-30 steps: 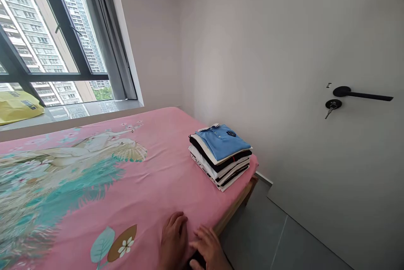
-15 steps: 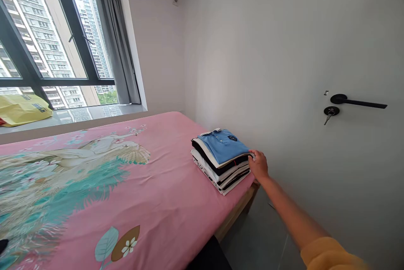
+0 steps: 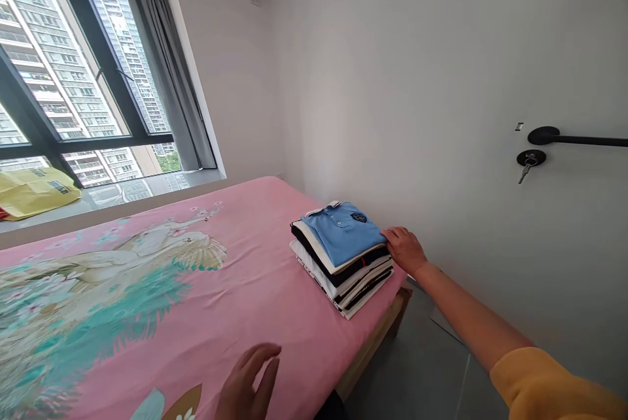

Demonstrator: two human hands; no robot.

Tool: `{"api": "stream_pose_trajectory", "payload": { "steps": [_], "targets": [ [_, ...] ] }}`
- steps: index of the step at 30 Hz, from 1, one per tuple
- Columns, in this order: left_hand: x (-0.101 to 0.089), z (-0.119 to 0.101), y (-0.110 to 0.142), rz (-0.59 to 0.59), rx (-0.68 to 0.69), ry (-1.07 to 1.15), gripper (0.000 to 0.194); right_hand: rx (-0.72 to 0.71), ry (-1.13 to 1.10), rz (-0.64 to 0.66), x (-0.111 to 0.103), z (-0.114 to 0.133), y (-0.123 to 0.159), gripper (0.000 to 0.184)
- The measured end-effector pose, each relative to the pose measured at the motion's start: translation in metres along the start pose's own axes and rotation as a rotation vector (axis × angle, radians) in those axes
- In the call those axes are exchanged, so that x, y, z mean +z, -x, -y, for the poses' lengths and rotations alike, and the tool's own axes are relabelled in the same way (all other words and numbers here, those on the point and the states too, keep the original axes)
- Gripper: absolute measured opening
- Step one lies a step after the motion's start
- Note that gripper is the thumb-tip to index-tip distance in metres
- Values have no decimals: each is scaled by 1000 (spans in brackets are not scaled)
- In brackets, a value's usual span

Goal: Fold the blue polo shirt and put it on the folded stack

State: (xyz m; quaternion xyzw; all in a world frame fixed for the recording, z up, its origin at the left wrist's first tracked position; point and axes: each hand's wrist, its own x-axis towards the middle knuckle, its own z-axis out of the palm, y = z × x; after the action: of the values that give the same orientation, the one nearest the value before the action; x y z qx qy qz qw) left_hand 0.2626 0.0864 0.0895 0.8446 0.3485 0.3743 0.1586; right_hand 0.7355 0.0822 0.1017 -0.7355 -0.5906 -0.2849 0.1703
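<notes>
A stack of folded clothes (image 3: 343, 289) lies near the bed's right edge, with black, white and cream layers. On top is a light blue polo shirt (image 3: 338, 237) with a dark round badge and small buttons. My right hand (image 3: 405, 248) rests against the stack's right side, its fingertips touching the polo shirt's edge. The thumb is hard to see, and no clear grip shows. Lower in the view, my left hand (image 3: 250, 381) is above the bed with fingers bent and the thumb apart. It holds nothing and is away from the stack.
Under the stack is a bed with a pink printed sheet (image 3: 265, 256) and a wooden frame (image 3: 366, 358). A grey wall stands behind. The door handle (image 3: 583, 139) and a key in its lock (image 3: 527, 165) are at right. On the windowsill sits a yellow bag (image 3: 36, 191).
My left hand has come into view from below, over the bed. My right hand stays at the stack's right side, its fingers now lying more over the edge. The view has shifted slightly.
</notes>
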Motion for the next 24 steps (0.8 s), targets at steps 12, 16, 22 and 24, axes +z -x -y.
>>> {"api": "stream_pose_trajectory", "payload": {
  "steps": [12, 16, 22, 24],
  "targets": [
    [115, -45, -179, 217, 361, -235, 23, -7, 4, 130, 2, -19, -17, 31],
    [121, -41, -186, 230, 417, -318, 25, 9, 11, 233, 0, -23, -23, 33],
    [122, -55, -193, 215, 479, -433, 23, 79, -7, 232, -8, -30, -36, 36],
    [121, -61, -191, 224, 487, -389, 25, 117, -15, 271, -7, -34, -32, 36]
  ]
}}
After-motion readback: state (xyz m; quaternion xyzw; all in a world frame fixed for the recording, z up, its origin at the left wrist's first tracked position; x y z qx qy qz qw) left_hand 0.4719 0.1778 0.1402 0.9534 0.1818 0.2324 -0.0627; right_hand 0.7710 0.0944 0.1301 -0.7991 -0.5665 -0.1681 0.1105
